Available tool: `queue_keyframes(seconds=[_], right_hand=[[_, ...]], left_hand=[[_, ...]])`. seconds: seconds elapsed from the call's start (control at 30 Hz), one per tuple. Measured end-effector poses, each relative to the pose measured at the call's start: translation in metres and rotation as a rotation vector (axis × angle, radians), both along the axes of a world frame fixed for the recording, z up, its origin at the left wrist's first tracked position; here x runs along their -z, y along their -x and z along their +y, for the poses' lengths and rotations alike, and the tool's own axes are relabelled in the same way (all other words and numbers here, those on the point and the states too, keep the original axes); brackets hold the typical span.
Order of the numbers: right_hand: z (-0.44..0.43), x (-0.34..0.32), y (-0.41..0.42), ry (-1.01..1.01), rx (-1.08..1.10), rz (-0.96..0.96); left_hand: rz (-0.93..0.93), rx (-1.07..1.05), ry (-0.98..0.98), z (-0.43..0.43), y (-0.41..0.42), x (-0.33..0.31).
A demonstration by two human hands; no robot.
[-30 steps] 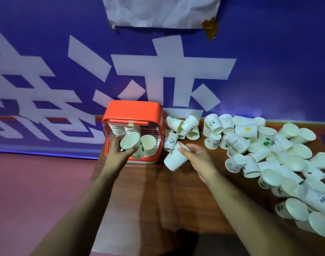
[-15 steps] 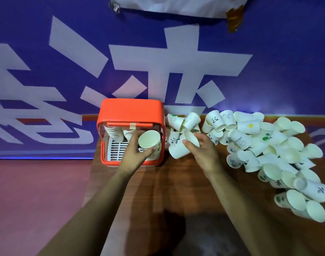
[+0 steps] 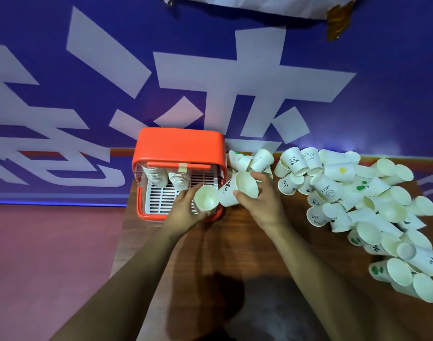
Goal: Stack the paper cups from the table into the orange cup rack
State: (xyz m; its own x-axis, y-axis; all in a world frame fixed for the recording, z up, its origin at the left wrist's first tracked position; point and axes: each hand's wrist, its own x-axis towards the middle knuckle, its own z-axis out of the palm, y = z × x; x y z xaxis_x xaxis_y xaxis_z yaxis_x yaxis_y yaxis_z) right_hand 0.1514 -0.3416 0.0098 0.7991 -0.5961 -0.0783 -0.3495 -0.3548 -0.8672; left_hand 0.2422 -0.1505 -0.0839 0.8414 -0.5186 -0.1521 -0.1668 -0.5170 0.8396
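**Observer:** Which step are you logging?

**Me:** Mid-transfer, by my reading; my left hand (image 3: pixel 185 212) is holding one paper cup (image 3: pixel 206 201) by its wall, mouth tipped toward me, just in front of the orange cup rack (image 3: pixel 179 148); my right hand (image 3: pixel 261 204) is wrapping its fingers (image 3: pixel 242 195) around two more cups (image 3: pixel 237 190), one of them printed, just beside the rack's right edge.

**Observer:** And the rack itself?

**Me:** Two nested stacks (image 3: pixel 167 177) are hanging at the back left, under the top; the white slatted floor (image 3: pixel 161 198) is showing bare in front of them (right-hand side partly hidden by my left hand).

**Observer:** How far along?

**Me:** Early, I am judging; the loose pile (image 3: pixel 358 205) is lying across the right of the table (image 3: pixel 235 254), well apart from the rack, with a few cups (image 3: pixel 249 158) just beside it.

**Observer:** Next move?

**Me:** Probably nesting the right-hand cups with the left one, mouths aligned; then seating them on a stack; thin paper walls are likely crushing under a hard squeeze, so I am planning a light grip.
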Motion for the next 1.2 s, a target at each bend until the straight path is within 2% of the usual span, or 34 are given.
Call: queue_keyframes(seconds=[0.13, 0.37, 0.57, 0.67, 0.83, 0.97, 1.03, 1.2], right_hand=[[0.012, 0.003, -0.007, 0.021, -0.088, 0.015], [0.034, 0.013, -0.024, 0.131, -0.259, 0.009], [0.044, 0.028, -0.035, 0.219, -0.284, -0.030], [0.045, 0.043, -0.034, 0.226, -0.316, 0.068], [0.039, 0.062, -0.034, 0.244, -0.456, 0.230], [0.032, 0.070, -0.032, 0.127, -0.393, 0.261], [0.031, 0.073, -0.029, -0.012, -0.345, 0.264], [0.040, 0.087, -0.027, -0.185, -0.275, 0.302]], left_hand=[[0.062, 0.048, -0.002, 0.010, -0.001, 0.005], [0.220, -0.058, -0.016, 0.019, -0.001, 0.001], [0.316, -0.116, 0.054, 0.018, -0.002, -0.002], [0.377, -0.175, 0.089, 0.018, -0.001, 0.000], [0.378, -0.188, 0.099, 0.017, -0.001, 0.000], [0.396, -0.191, 0.086, 0.015, -0.003, 0.004], [0.439, -0.222, 0.109, 0.015, -0.005, 0.007], [0.574, -0.257, 0.200, 0.011, -0.003, 0.008]])
